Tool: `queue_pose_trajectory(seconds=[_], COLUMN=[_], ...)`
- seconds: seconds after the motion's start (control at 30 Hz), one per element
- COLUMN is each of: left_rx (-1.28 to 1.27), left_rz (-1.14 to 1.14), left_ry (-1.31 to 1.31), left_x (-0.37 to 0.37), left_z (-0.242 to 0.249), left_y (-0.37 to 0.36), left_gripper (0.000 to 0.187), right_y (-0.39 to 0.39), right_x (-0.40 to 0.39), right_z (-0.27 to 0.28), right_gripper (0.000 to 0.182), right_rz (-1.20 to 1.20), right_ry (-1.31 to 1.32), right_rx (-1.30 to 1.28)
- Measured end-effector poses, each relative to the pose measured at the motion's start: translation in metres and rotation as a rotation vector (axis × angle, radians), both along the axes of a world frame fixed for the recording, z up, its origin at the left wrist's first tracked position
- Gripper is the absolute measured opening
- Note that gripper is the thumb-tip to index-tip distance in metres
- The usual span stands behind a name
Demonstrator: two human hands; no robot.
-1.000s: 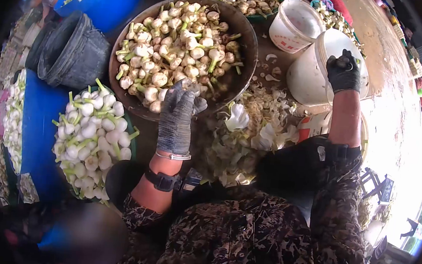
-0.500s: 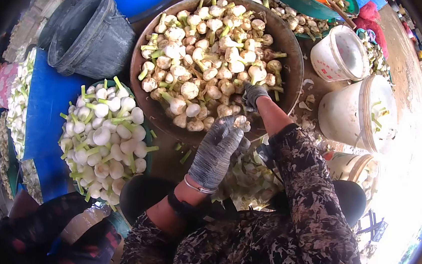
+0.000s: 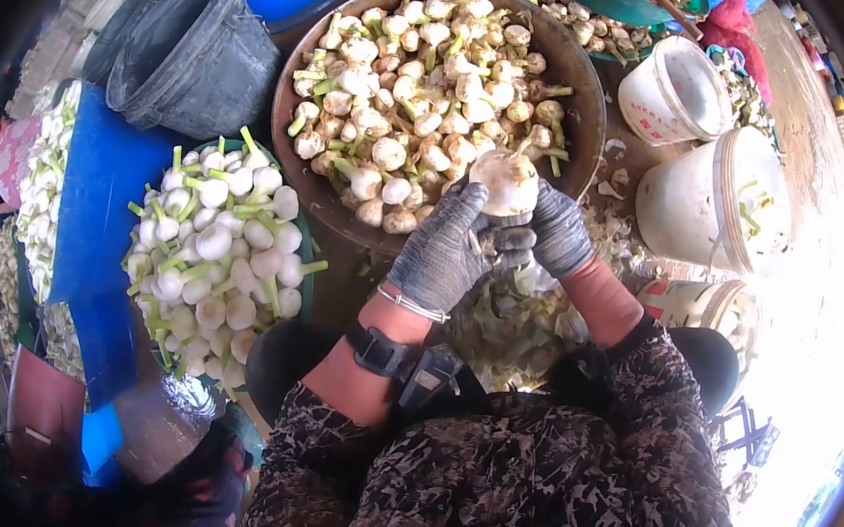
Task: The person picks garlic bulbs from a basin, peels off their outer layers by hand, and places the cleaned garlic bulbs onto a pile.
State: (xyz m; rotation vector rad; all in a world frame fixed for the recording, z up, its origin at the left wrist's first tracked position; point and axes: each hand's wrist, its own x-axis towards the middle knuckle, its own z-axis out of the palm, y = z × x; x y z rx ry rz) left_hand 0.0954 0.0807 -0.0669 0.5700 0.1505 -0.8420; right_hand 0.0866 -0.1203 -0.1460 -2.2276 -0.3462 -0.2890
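Observation:
A pale garlic bulb [image 3: 505,183] with brownish patches is held up between my two gloved hands, near the front rim of a round brown basin [image 3: 295,165]. My left hand [image 3: 444,243] has its fingers and thumb around the bulb's left and lower side. On the other side, my right hand [image 3: 557,231] is closed at the bulb's right edge, its fingertips meeting those of the left below it. The basin is heaped with soil-stained garlic bulbs [image 3: 407,92] on short green stems. Underneath my hands lies a heap of loose peeled skins [image 3: 517,322].
Cleaned white garlic bulbs [image 3: 216,266] fill a green-rimmed tub at left. Behind them stand a dark bucket [image 3: 218,75] and a blue panel [image 3: 106,206]. White buckets [image 3: 703,203] line the right side. A green basin [image 3: 606,1] is at the far edge. Another person's dark clothing [image 3: 192,479] shows lower left.
My right hand has come back from the basin's bulbs to meet my left hand. A larger bulb is now between them, and the small piece at my left fingertips no longer shows.

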Motion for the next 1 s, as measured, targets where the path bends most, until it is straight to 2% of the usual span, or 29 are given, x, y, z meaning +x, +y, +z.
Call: queue_pose_trajectory(seconds=[0.03, 0.13, 0.17, 0.2, 0.27, 0.3, 0.33, 0.4, 0.47, 0.6, 0.67, 0.73, 0.8, 0.83, 0.9, 0.93, 1.0], left_rx=[0.017, 0.043, -0.029, -0.032, 0.033, 0.084, 0.08, 0.231, 0.259, 0.349, 0.572, 0.542, 0.323, 0.223, 0.215, 0.204, 0.262], left_rz=[0.017, 0.084, 0.111, 0.106, 0.157, 0.161, 0.155, 0.204, 0.18, 0.2, 0.185, 0.169, 0.154, 0.17, 0.169, 0.168, 0.172], left_ry=[-0.106, -0.191, -0.161, -0.168, -0.211, -0.307, -0.311, -0.355, -0.374, -0.545, -0.773, -0.733, -0.578, -0.525, -0.529, -0.536, -0.583], left_x=[-0.006, -0.024, -0.025, -0.03, -0.038, -0.041, -0.043, -0.045, -0.044, -0.047, -0.049, -0.052, -0.051, -0.055, -0.051, -0.049, -0.046], left_z=[0.008, 0.012, 0.011, 0.01, 0.017, 0.016, 0.018, 0.022, 0.019, 0.017, 0.02, 0.021, 0.02, 0.026, 0.026, 0.027, 0.023], left_y=[0.0, -0.003, -0.003, -0.003, -0.003, -0.004, -0.005, -0.007, -0.012, -0.015, -0.015, -0.013, -0.012, -0.011, -0.011, -0.01, -0.007], left_gripper=[0.046, 0.045, 0.049, 0.049, 0.053, 0.052, 0.052, 0.052, 0.051, 0.05, 0.055, 0.056, 0.057, 0.055, 0.053, 0.051, 0.048], right_y=[0.001, 0.006, 0.012, 0.012, 0.014, 0.013, 0.016, 0.026, 0.031, 0.037, 0.037, 0.036, 0.034, 0.034, 0.034, 0.033, 0.032], right_x=[-0.004, -0.014, -0.021, -0.024, -0.035, -0.042, -0.053, -0.068, -0.076, -0.08, -0.082, -0.08, -0.079, -0.079, -0.077, -0.076, -0.076], right_z=[0.001, 0.049, 0.068, 0.074, 0.089, 0.1, 0.115, 0.137, 0.145, 0.145, 0.144, 0.143, 0.143, 0.145, 0.142, 0.139, 0.135], right_gripper=[0.035, 0.049, 0.054, 0.041, 0.025, 0.016, 0.016, 0.014, 0.012, 0.01, 0.011, 0.017, 0.017, 0.016, 0.017, 0.017, 0.017], right_rz=[-0.025, -0.099, -0.189, -0.253, -0.35, -0.38, -0.404, -0.41, -0.416, -0.481, -0.521, -0.527, -0.512, -0.476, -0.387, -0.385, -0.316], right_ry=[0.079, -0.041, -0.061, -0.078, 0.075, -0.077, -0.058, -0.043, -0.1, -0.193, -0.18, -0.147, -0.169, -0.118, -0.039, -0.04, 0.172], right_rx=[0.127, -0.351, -0.401, -0.342, 0.207, 0.149, 0.164, 0.182, -0.011, -0.202, -0.294, -0.382, -0.348, -0.25, -0.032, -0.031, 0.302])
